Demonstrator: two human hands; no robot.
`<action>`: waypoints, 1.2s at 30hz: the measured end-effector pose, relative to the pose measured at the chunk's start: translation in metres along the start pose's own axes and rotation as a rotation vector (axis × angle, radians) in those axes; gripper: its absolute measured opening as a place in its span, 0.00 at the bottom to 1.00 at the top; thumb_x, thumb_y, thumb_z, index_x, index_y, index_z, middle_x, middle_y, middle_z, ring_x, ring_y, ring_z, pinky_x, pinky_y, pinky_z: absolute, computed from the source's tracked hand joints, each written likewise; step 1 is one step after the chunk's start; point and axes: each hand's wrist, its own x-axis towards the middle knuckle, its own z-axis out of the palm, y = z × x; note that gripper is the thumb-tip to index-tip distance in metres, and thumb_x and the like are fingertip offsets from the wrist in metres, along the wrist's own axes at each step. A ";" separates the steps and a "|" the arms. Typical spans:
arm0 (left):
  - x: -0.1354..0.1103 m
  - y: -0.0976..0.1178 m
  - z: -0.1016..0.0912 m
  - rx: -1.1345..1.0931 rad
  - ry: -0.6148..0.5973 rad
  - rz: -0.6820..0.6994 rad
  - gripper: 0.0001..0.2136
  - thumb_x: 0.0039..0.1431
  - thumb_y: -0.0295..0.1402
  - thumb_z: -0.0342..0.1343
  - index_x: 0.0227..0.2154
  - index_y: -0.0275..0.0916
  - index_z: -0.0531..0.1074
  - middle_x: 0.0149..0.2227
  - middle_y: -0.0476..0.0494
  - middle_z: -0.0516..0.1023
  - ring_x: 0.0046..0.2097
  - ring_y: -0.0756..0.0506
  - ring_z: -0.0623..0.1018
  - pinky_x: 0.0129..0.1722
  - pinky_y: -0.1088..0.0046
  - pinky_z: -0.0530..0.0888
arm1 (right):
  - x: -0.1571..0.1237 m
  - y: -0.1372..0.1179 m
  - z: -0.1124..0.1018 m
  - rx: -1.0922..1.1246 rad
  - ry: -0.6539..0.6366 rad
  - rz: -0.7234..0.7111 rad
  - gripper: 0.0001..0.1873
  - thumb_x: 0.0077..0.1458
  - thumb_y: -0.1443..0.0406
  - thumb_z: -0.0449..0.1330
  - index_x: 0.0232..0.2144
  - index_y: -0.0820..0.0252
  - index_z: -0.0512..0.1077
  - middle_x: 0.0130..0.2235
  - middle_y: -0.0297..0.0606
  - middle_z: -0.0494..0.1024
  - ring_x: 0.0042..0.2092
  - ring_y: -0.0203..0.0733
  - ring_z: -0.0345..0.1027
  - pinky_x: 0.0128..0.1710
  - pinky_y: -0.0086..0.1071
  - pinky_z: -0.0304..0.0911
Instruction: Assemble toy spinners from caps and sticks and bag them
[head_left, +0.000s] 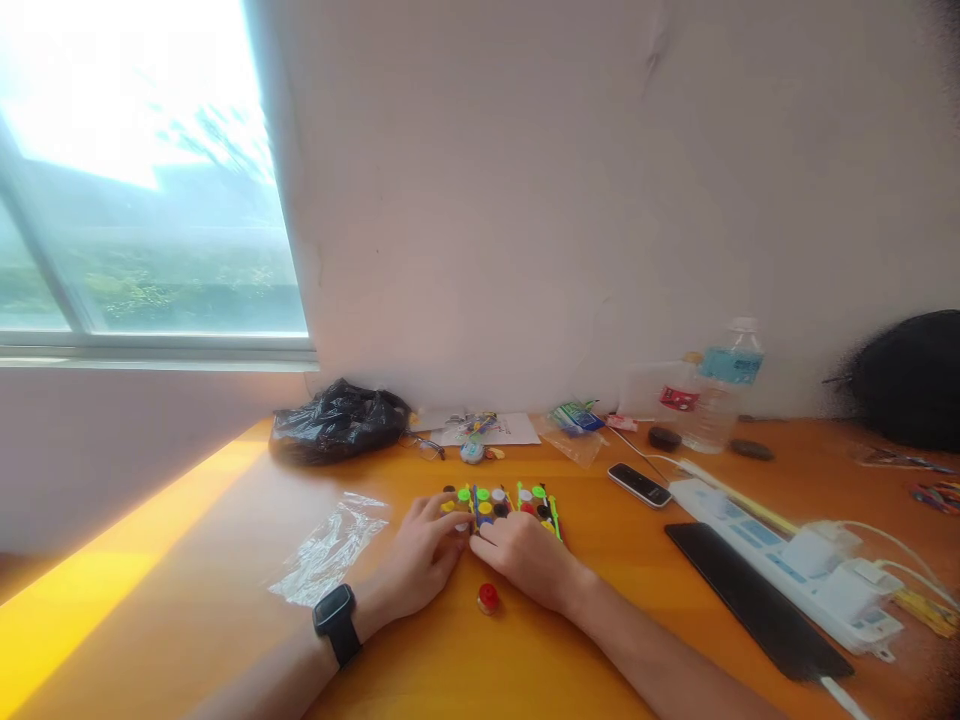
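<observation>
the left hand [424,555] and the right hand [529,555] are lying on the orange bench [225,560], meeting at the near edge of a cluster of little paint pots [499,500] in the middle of it. both hands are loosely curled with the fingers pointing at the pots. the fingertips are touching the nearest ones, but i cannot tell whether either hand is pinching anything, as the knuckles are hiding the tips.

the pots are looking small, light and hard, with round caps in green, yellow, white, red and black. they are probably joined in strips, so they are likely sliding as a row and are best pinched by the sides of one pot. the thin coloured sticks [554,515] beside them are looking stiff but easy to roll or snap.

a loose red cap [488,597] is sitting between the wrists, apart from the cluster. a clear plastic wrapper [330,550] is lying to the left, and a phone [639,484] and power strip [787,560] are to the right.
</observation>
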 end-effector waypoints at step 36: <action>-0.014 0.023 -0.002 -0.326 0.199 0.127 0.08 0.70 0.34 0.54 0.42 0.45 0.79 0.37 0.47 0.83 0.38 0.46 0.81 0.42 0.73 0.78 | -0.008 -0.019 -0.055 1.511 0.481 0.856 0.08 0.55 0.65 0.59 0.29 0.55 0.62 0.22 0.26 0.68 0.23 0.36 0.67 0.24 0.28 0.65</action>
